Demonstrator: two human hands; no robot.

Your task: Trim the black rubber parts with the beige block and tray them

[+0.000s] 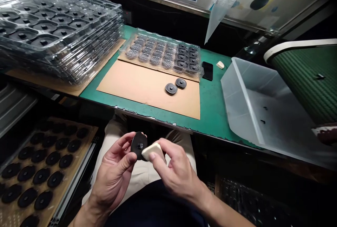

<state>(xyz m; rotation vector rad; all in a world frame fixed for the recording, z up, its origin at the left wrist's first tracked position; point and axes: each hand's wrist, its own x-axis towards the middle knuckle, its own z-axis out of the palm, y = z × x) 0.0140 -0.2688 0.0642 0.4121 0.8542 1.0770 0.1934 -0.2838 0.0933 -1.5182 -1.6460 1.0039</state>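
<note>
My left hand is closed on a round black disc with a small hub in its middle, held over my lap below the table edge. My right hand pinches a small cream block and presses it against the disc's face. Two more black discs lie side by side on a brown cardboard sheet on the green table. Behind them a clear blister tray holds several black discs in its right-hand pockets.
A tall stack of clear trays fills the table's left. A translucent plastic bin stands at the right, beside a green conveyor belt. A phone and another cream block lie near the tray. Low at left, a cardboard sheet carries several discs.
</note>
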